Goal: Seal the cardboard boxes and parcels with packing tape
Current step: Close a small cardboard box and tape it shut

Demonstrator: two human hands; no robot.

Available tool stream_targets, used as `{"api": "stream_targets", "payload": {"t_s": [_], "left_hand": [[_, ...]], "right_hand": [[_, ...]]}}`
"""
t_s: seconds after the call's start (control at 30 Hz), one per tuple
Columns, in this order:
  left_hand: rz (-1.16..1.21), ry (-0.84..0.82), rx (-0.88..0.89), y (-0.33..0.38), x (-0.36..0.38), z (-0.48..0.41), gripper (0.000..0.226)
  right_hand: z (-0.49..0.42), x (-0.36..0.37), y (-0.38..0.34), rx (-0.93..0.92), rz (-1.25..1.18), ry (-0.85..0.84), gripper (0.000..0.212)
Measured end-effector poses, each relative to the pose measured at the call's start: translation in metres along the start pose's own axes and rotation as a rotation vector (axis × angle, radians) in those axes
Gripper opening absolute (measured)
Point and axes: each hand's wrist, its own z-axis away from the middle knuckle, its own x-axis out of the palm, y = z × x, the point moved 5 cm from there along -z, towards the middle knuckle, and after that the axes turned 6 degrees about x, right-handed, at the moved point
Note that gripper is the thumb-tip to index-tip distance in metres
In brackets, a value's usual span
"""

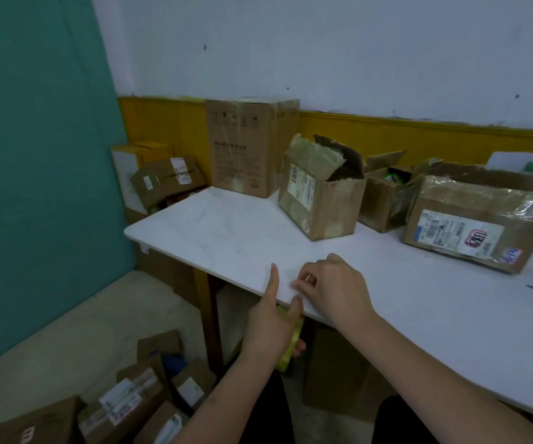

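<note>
Left grip [271,325] clamps the tape roll [294,336], right grip [332,293] pinches its end just above; boxes [321,190] beyond both wait unsealed

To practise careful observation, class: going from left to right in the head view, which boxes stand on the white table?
Tall taped box → torn box with raised flaps → small open box → long flat parcel with labels.

Open room over table [226,229] near edge and left corner.
Blocked along far edge by tall box [242,149], torn box [319,200], small open box [382,197], labelled parcel [476,219].
</note>
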Motion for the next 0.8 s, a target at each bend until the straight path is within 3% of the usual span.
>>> {"api": "stream_targets", "payload": {"t_s": [0.07, 0.13, 0.2, 0.27, 0.53, 0.6, 0.73, 0.8], "left_hand": [[-0.329, 0.066, 0.019, 0.0, -0.003, -0.001, 0.083], [-0.613, 0.18, 0.067, 0.001, -0.006, -0.002, 0.086], [-0.799, 0.247, 0.067, 0.003, -0.007, -0.006, 0.085], [-0.921, 0.235, 0.045, 0.007, -0.01, -0.014, 0.082], [-1.108, -0.031, 0.135, 0.018, 0.011, -0.089, 0.068], [-1.117, -0.032, 0.162, 0.021, 0.018, -0.1, 0.065], [-1.178, 0.183, 0.516, 0.046, 0.034, -0.096, 0.039], [-1.0, 0.174, 0.766, 0.06, 0.048, -0.094, 0.022]], "right_hand": [[0.0, 0.0, 0.008, 0.015, -0.004, 0.066, 0.031], [-0.005, 0.002, 0.026, 0.119, -0.03, 0.06, 0.054], [-0.007, 0.006, 0.04, 0.189, -0.056, -0.004, 0.065], [-0.007, 0.011, 0.042, 0.17, -0.042, -0.024, 0.064], [-0.006, 0.016, 0.045, 0.102, 0.052, -0.159, 0.05], [-0.004, 0.015, 0.05, 0.064, 0.036, -0.214, 0.05], [0.001, -0.003, 0.083, 0.102, 0.005, -0.202, 0.047], [0.005, -0.016, 0.107, 0.158, 0.007, -0.126, 0.043]]}}
